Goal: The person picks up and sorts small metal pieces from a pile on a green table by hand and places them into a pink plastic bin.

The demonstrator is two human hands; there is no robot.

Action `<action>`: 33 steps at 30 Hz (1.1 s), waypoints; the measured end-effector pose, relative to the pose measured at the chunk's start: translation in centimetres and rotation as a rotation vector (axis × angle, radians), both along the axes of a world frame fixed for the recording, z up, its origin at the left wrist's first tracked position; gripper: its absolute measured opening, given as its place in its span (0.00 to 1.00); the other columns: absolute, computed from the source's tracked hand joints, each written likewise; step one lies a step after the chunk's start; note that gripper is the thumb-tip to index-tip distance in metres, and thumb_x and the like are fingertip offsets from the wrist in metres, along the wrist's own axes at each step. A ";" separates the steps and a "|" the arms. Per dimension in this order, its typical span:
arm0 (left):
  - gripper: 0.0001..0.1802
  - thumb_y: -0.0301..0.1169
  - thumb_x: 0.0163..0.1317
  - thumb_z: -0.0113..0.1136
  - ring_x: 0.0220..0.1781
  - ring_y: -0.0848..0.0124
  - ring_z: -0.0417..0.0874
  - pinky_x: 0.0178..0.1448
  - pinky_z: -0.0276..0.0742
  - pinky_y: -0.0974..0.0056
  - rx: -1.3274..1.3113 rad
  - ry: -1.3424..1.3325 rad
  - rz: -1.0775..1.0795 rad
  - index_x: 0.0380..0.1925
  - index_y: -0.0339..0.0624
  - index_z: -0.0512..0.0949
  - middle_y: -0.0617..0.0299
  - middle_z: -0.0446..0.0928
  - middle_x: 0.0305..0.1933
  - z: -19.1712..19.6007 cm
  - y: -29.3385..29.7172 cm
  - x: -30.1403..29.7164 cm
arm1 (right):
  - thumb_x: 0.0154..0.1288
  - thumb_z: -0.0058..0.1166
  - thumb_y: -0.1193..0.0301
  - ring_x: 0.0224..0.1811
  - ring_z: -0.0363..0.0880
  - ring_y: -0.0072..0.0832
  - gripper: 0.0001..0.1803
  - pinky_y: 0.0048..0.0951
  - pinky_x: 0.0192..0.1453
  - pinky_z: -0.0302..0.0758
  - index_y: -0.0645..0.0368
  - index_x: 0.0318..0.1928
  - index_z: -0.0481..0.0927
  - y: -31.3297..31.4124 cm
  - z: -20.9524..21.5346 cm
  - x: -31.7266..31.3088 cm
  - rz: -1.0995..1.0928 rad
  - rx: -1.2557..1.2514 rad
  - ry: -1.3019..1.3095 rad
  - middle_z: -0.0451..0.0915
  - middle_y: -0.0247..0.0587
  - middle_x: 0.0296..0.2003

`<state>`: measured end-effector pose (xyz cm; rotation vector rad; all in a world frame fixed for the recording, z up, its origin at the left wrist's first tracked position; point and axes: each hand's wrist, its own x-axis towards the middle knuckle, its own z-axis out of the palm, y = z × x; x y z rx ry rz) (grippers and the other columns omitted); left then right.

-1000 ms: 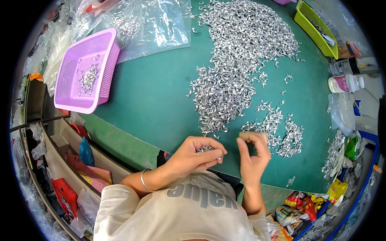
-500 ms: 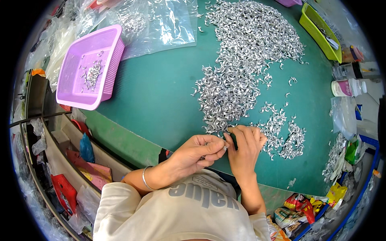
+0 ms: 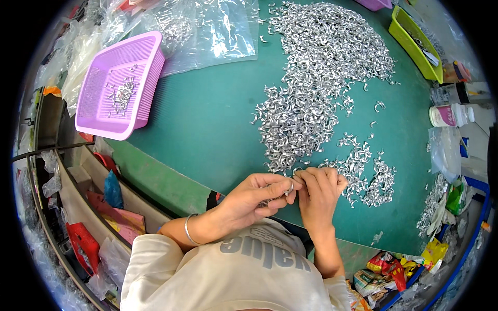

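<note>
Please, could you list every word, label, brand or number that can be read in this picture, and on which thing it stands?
Cream T-shirt: large grey letters, upside down in this view; legible, but I do not copy wording.
Same T-shirt, smaller print above these letters: too small to read.
White bottle: purple-pink label, print too small to read.
Yellow packet: print too blurred to read.
</note>
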<state>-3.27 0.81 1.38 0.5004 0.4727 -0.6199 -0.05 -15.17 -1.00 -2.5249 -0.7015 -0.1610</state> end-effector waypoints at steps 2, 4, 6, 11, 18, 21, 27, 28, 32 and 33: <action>0.13 0.34 0.62 0.52 0.19 0.85 0.57 0.17 0.50 0.81 -0.079 -0.014 -0.003 0.39 0.34 0.75 0.65 0.65 0.24 -0.1 0.2 -0.1 | 0.49 0.58 0.74 0.38 0.68 0.29 0.10 0.34 0.46 0.54 0.55 0.34 0.77 -0.2 -0.1 0.0 0.003 0.012 -0.008 0.73 0.31 0.33; 0.14 0.34 0.62 0.52 0.21 0.86 0.59 0.18 0.51 0.81 -0.211 -0.051 -0.004 0.41 0.34 0.75 0.65 0.68 0.27 -0.7 0.4 -0.3 | 0.49 0.57 0.75 0.38 0.68 0.29 0.09 0.34 0.46 0.54 0.55 0.34 0.77 -0.4 -0.2 -0.1 0.001 0.024 -0.029 0.73 0.31 0.33; 0.14 0.34 0.62 0.52 0.21 0.85 0.59 0.18 0.51 0.81 -0.226 -0.073 -0.004 0.40 0.34 0.75 0.65 0.67 0.26 -0.6 0.5 -0.3 | 0.48 0.58 0.77 0.37 0.69 0.31 0.10 0.34 0.45 0.57 0.57 0.34 0.77 -0.4 -0.1 0.0 -0.021 0.092 -0.012 0.74 0.32 0.33; 0.13 0.34 0.61 0.53 0.21 0.84 0.60 0.19 0.53 0.81 -0.255 -0.124 0.005 0.39 0.34 0.76 0.64 0.67 0.25 -0.6 0.5 -0.3 | 0.46 0.55 0.86 0.34 0.71 0.31 0.13 0.28 0.40 0.64 0.62 0.34 0.76 -0.6 0.4 -0.1 -0.100 0.481 0.178 0.75 0.38 0.31; 0.10 0.29 0.62 0.51 0.26 0.82 0.69 0.21 0.60 0.78 0.027 -0.220 0.055 0.38 0.34 0.76 0.61 0.74 0.31 0.0 0.1 -0.1 | 0.52 0.52 0.88 0.36 0.70 0.22 0.14 0.22 0.40 0.67 0.69 0.42 0.71 -1.3 2.2 -1.0 -0.177 1.250 0.754 0.74 0.40 0.33; 0.11 0.29 0.61 0.52 0.26 0.81 0.70 0.22 0.63 0.76 0.149 -0.216 0.038 0.39 0.33 0.76 0.61 0.75 0.30 0.3 -0.4 0.1 | 0.52 0.53 0.86 0.35 0.70 0.22 0.14 0.22 0.40 0.66 0.68 0.41 0.72 -1.4 2.2 -1.1 -0.072 1.358 0.802 0.74 0.40 0.33; 0.11 0.27 0.59 0.55 0.23 0.82 0.69 0.21 0.63 0.77 0.275 -0.230 -0.066 0.40 0.34 0.76 0.63 0.73 0.24 1.2 -0.9 0.4 | 0.48 0.57 0.85 0.38 0.68 0.26 0.16 0.25 0.41 0.66 0.67 0.40 0.73 -1.8 1.9 -0.9 0.094 1.065 0.661 0.74 0.41 0.35; 0.10 0.27 0.58 0.56 0.22 0.82 0.69 0.21 0.62 0.78 0.272 -0.218 -0.062 0.40 0.34 0.76 0.64 0.73 0.23 1.2 -0.9 0.4 | 0.47 0.58 0.84 0.38 0.68 0.26 0.17 0.25 0.41 0.65 0.67 0.40 0.73 -1.7 2.2 -0.9 0.063 1.036 0.586 0.74 0.41 0.35; 0.09 0.25 0.57 0.57 0.21 0.82 0.68 0.20 0.59 0.78 0.287 -0.206 -0.021 0.38 0.34 0.77 0.62 0.73 0.23 0.9 -1.0 0.3 | 0.43 0.61 0.85 0.38 0.67 0.27 0.19 0.25 0.40 0.64 0.66 0.40 0.73 -0.9 3.1 -1.0 -0.071 0.991 0.432 0.74 0.41 0.35; 0.09 0.25 0.57 0.56 0.22 0.81 0.68 0.19 0.57 0.78 0.275 -0.204 -0.007 0.38 0.33 0.76 0.60 0.73 0.24 1.0 -1.1 0.3 | 0.42 0.61 0.85 0.38 0.67 0.27 0.19 0.25 0.40 0.64 0.66 0.39 0.73 -0.8 3.1 -1.1 -0.107 0.999 0.430 0.74 0.40 0.35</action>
